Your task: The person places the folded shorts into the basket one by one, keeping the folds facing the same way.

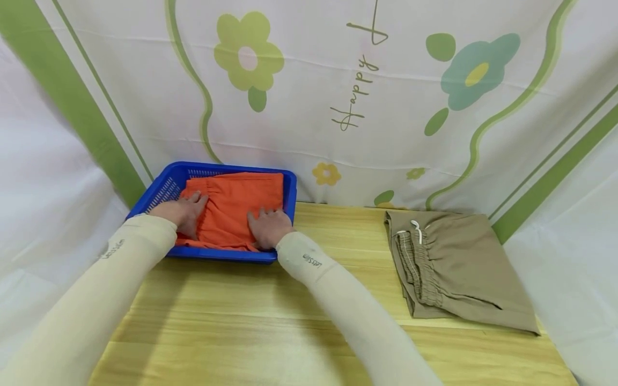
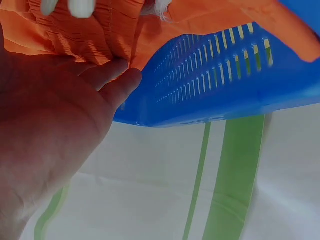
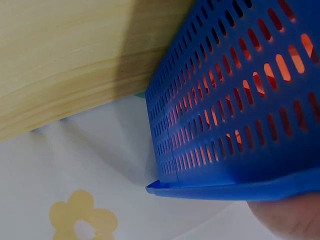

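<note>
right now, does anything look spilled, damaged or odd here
One small oddity in the left wrist view: a frayed-looking white tuft shows against the orange cloth; I can't tell what it is. No spill or breakage shows.

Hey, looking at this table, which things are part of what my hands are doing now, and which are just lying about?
In use:
- orange garment, inside the basket, under your left hand and right hand
- blue basket, holding it

Apparently just lying about:
- khaki garment with white drawstring, on the table, untouched
</note>
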`<state>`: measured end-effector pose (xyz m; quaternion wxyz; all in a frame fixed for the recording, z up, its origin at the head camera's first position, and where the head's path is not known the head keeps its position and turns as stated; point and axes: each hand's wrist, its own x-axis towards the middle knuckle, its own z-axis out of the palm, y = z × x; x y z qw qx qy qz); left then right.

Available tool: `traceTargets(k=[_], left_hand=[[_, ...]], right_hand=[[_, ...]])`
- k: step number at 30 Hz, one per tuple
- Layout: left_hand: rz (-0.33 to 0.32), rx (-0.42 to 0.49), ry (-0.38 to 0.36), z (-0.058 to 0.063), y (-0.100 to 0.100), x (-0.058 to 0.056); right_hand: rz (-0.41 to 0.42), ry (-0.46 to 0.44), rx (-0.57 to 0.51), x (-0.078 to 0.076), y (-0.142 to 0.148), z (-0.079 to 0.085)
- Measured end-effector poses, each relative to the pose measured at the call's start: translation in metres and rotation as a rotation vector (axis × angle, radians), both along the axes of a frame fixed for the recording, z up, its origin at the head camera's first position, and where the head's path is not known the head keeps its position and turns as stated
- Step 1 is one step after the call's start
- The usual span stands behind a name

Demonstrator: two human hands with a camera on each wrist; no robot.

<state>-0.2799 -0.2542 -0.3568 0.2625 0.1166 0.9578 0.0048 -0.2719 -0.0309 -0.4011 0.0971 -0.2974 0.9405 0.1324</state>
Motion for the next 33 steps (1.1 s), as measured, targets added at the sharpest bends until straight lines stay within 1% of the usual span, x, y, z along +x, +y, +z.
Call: traceTargets(k=[5,9,14,17,21,26,29,33], left_hand=[[0.016,0.039,0.011,-0.004,-0.004,0.001],[0.022,0.11,0.01,-0.005,-0.008,0.002],[0.019,0.183,0.018,-0.002,-0.012,0.006],[0.004,0.197,0.048,0.002,-0.013,0.01],[-0.031,0.204,0.127,0.007,-0.013,0.016],[-0.063,0.212,0.247,0.013,-0.008,0.026],[-0.093,0.216,0.317,0.016,0.002,0.035],[-0.129,0.238,0.405,0.021,0.022,0.05]], right_hand=[[0.026,0.007,-0.087,0.0,0.003,0.0],[0.049,-0.01,-0.191,0.0,0.006,0.002],[0.083,-0.022,-0.337,0.0,0.01,0.006],[0.102,-0.027,-0.41,0.002,0.013,0.01],[0.107,-0.048,-0.468,0.006,0.02,0.016],[0.12,-0.022,-0.501,0.014,0.029,0.025],[0.124,0.003,-0.515,0.019,0.035,0.031],[0.127,0.035,-0.541,0.025,0.046,0.037]])
